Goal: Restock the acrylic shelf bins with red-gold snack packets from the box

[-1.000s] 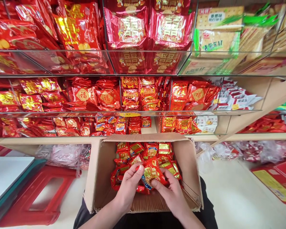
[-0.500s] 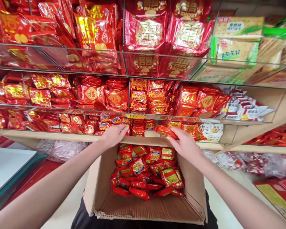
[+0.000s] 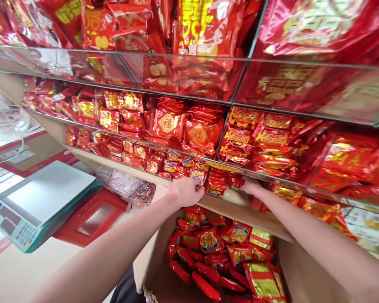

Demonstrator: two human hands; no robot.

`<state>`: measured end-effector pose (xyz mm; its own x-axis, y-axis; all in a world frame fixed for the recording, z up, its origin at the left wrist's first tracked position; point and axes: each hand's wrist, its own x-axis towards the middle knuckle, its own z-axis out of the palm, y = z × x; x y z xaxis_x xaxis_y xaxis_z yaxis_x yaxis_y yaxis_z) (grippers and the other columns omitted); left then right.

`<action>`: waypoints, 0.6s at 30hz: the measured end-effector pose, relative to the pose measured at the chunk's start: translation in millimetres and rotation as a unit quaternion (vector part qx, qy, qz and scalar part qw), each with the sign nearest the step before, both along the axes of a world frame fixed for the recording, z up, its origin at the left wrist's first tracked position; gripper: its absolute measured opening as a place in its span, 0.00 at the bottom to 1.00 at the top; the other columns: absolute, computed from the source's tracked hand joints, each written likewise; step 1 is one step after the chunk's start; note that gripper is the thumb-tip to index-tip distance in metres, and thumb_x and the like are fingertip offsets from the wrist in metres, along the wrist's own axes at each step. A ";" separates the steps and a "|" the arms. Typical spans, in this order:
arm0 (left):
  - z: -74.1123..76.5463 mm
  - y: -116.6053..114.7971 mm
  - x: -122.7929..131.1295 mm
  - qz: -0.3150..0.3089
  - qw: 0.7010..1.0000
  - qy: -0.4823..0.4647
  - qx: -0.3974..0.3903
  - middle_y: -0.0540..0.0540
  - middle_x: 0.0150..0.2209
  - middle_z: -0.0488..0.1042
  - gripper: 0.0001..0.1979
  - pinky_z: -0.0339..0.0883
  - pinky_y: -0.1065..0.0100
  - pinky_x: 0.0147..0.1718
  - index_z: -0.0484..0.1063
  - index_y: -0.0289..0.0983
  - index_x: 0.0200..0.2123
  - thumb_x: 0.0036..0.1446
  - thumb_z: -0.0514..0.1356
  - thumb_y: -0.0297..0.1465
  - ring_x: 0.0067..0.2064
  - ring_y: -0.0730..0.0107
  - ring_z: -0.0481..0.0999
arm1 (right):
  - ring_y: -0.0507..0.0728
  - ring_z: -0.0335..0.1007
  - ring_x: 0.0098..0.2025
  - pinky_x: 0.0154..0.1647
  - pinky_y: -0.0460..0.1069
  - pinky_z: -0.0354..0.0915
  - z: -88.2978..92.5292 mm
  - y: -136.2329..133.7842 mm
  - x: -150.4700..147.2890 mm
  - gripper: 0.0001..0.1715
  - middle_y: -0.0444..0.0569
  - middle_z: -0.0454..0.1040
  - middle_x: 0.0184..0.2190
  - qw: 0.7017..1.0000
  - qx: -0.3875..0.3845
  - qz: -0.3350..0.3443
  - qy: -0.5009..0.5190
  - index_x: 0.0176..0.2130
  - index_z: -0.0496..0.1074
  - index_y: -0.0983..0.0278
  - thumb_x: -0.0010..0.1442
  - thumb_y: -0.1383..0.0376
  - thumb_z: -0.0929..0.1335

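Observation:
My right hand [image 3: 252,188] reaches into the lowest shelf row, its fingertips closed on a small red snack packet [image 3: 236,184] just inside a compartment. My left hand [image 3: 187,191] is curled over the far left corner of an open cardboard box [image 3: 240,215], close to the shelf's front edge. What its fingers hold, if anything, is hidden. Several red and gold snack packets [image 3: 210,240] lie loose inside the box. Beside the right hand's packet stands a stack of red packets [image 3: 215,182]; blue-marked packets [image 3: 180,164] lie just left of it.
Clear plastic fronts [image 3: 177,145] and dividers edge the shelf rows. Large red bags [image 3: 205,33] fill the top row. At the left, a scale [image 3: 47,198] stands beside a red box [image 3: 91,219]. Plastic-wrapped bags [image 3: 123,183] lie under the shelf.
The view has turned left and come closer to the shelf, bringing the scale into sight. My right hand has moved from above the box into the shelf compartment with a packet. My left hand has curled.

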<state>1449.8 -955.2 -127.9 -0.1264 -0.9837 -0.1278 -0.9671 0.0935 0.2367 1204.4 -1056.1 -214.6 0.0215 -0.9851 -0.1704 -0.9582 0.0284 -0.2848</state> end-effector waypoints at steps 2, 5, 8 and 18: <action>-0.7 0.2 0.3 0.001 1.000 0.003 -0.003 0.45 0.31 0.75 0.18 0.63 0.66 0.31 0.73 0.43 0.33 0.51 0.46 0.41 0.34 0.62 0.73 | 0.57 0.67 0.33 0.32 0.49 0.60 -13.5 -3.2 0.8 0.11 0.54 0.72 0.30 1.000 0.004 -0.021 -0.010 0.33 0.70 0.70 0.46 0.66 0.67; -0.7 -1.0 -0.3 -0.004 1.000 0.004 -0.003 0.46 0.31 0.75 0.17 0.63 0.65 0.32 0.72 0.44 0.34 0.52 0.46 0.41 0.34 0.61 0.73 | 0.59 0.68 0.35 0.31 0.49 0.61 -30.2 -4.4 -0.4 0.17 0.58 0.71 0.32 0.998 0.011 -0.055 -0.031 0.36 0.69 0.71 0.44 0.65 0.68; -0.2 -4.1 -1.4 0.002 1.000 -0.001 0.009 0.47 0.31 0.75 0.17 0.62 0.66 0.30 0.72 0.44 0.34 0.51 0.46 0.41 0.34 0.62 0.73 | 0.60 0.68 0.36 0.31 0.49 0.62 -39.7 -6.2 -3.5 0.21 0.58 0.71 0.35 0.995 0.008 -0.074 -0.061 0.40 0.67 0.71 0.45 0.63 0.68; 1.0 -6.7 -3.3 -0.016 1.000 -0.020 0.002 0.48 0.27 0.74 0.16 0.60 0.68 0.26 0.72 0.43 0.30 0.51 0.46 0.40 0.29 0.64 0.72 | 0.58 0.67 0.39 0.35 0.47 0.63 -43.6 0.7 -2.9 0.29 0.57 0.69 0.41 0.991 0.003 -0.080 -0.107 0.45 0.62 0.70 0.44 0.60 0.68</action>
<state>1446.5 -961.9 -126.9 -0.1522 -0.9787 -0.1375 -0.9722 0.1232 0.1993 1201.5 -1055.4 -258.2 -0.0979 -0.9779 -0.1847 -0.8586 0.1768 -0.4812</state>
